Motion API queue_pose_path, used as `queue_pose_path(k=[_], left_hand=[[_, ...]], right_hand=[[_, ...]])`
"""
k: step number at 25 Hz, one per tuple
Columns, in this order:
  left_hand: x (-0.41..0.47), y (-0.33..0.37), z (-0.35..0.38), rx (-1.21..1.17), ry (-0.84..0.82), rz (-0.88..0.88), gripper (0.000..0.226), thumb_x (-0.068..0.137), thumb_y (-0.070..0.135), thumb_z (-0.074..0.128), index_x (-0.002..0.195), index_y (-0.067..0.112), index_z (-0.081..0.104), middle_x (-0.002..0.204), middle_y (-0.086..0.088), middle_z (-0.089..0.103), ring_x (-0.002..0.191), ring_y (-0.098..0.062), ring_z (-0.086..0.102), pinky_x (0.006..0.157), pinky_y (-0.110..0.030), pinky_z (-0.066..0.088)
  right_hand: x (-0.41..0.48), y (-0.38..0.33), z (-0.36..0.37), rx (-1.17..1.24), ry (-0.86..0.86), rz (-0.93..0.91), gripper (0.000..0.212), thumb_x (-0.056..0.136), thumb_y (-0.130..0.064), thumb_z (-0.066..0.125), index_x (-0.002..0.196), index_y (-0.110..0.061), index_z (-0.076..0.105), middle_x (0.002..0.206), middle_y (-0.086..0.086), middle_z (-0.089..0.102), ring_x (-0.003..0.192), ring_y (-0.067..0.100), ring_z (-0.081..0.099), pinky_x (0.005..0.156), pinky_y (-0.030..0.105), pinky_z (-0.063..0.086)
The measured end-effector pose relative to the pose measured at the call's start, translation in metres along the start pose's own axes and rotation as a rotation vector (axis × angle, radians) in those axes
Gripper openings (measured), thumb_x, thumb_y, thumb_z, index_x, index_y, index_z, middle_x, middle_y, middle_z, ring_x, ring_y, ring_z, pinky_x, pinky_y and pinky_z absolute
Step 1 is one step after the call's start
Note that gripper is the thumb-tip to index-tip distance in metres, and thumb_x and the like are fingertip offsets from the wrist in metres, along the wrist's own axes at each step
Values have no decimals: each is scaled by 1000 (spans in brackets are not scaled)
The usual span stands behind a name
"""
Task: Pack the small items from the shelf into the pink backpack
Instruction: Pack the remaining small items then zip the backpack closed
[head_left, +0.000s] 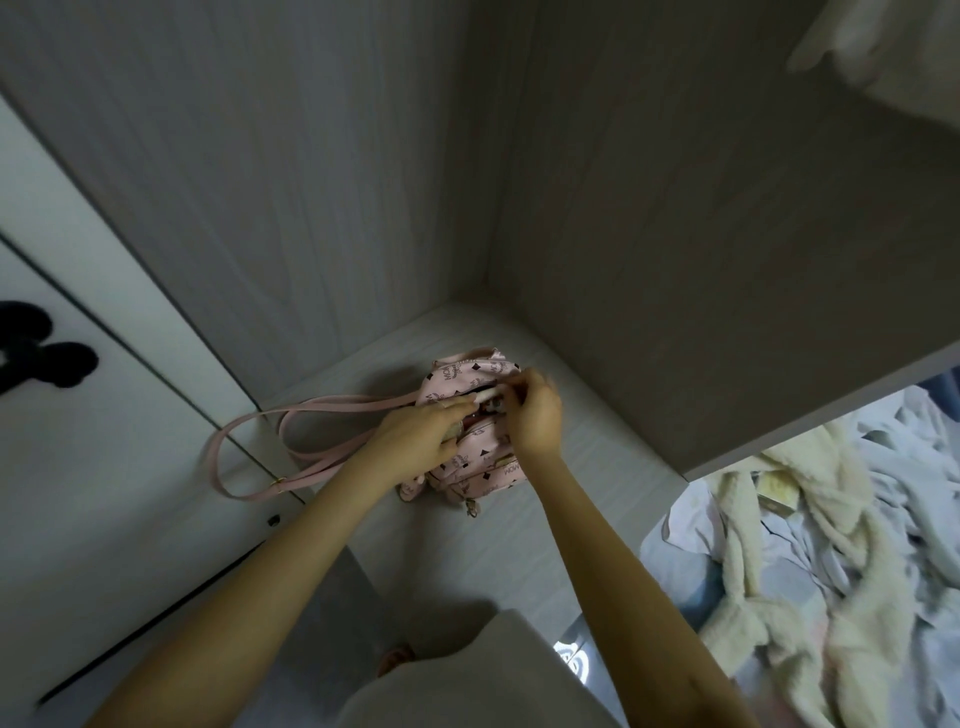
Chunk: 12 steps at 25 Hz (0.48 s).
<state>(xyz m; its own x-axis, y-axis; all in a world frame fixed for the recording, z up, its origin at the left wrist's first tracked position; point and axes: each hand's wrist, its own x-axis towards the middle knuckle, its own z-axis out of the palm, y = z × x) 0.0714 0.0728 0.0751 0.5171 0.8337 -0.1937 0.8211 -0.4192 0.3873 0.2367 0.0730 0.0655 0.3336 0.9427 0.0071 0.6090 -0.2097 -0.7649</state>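
Observation:
The pink backpack (480, 457) with a dark printed pattern lies on the pale shelf (597, 447) inside a wardrobe. Its long pink straps (270, 447) trail off to the left over the shelf edge. My left hand (415, 441) holds a small whitish item (485, 396) at the bag's open top. My right hand (535, 415) pinches the edge of the opening beside it. The inside of the bag is hidden by my hands.
Grey wardrobe walls (311, 182) close in the shelf at the left and back. A white door (78, 415) stands at the left. Crumpled pale bedding and a cream fleece garment (810, 561) lie at the lower right.

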Motion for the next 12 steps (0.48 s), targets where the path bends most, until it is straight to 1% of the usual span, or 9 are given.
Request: queue_pose_path(k=[1,2,3,4,5,6,8,10,12], left_hand=[[0,1,2,37,4,0,58,87,23,52,142,34,35,149,17,34,104,-20,59,65,-29,46],[0,1,3,51,7,-2,58,87,23,51,142,33,35,150,17,33,105,-19,59,66,-29,47],[0,0,4,39,7,-4,58,87,23,52,142,32,35,150,16,32,107,-19,58,68,-29,48],[0,-1,5,10,5,-4,58,87,23,52,142,31,36,150,16,32,109,-19,57,71,-31,50],[-1,-2,5,-19,5,0,58,87,22,53,141,31,36,150,15,33,111,-20,57,75,-33,51],[-1,-3,5,-35,5,6,57,87,22,53,141,31,37,149,14,34,112,-20,56,77,-34,52],[-2,-4,3,-42,1,5,56,87,22,53,141,30,37,148,12,36,112,-20,56,80,-35,52],[-4,-4,4,-51,-1,1,56,88,22,53,141,30,37,148,12,37,112,-20,56,83,-37,51],[-7,-2,5,-59,-2,8,57,88,22,54,142,29,36,148,12,36,113,-20,56,85,-38,51]], right_hand=[[-2,1,-1,120,53,23,15,88,1,50,100,-4,58,106,2,50,94,8,54,81,32,47],[-2,4,-2,153,97,37,23,85,4,50,106,-5,57,112,1,45,101,5,48,85,32,47],[1,7,-3,61,123,36,30,84,3,53,111,-9,55,119,4,43,111,9,43,88,33,45],[6,11,-5,-84,94,25,36,83,-2,59,116,-14,53,124,6,43,116,16,41,89,35,44],[12,13,-8,-196,28,10,40,83,-8,62,120,-18,50,125,6,46,116,22,44,87,37,43],[18,13,-13,-247,-56,-11,42,84,-13,63,122,-20,48,124,5,50,110,24,50,81,36,44],[29,12,-21,-349,-201,-127,43,86,-16,59,126,-22,43,123,3,54,100,25,58,71,33,44],[40,13,-30,-476,-299,-282,45,89,-21,58,131,-22,40,123,6,55,96,27,61,70,36,49],[50,14,-41,-479,-426,-359,48,90,-26,59,133,-22,39,122,8,57,94,27,63,76,42,53]])
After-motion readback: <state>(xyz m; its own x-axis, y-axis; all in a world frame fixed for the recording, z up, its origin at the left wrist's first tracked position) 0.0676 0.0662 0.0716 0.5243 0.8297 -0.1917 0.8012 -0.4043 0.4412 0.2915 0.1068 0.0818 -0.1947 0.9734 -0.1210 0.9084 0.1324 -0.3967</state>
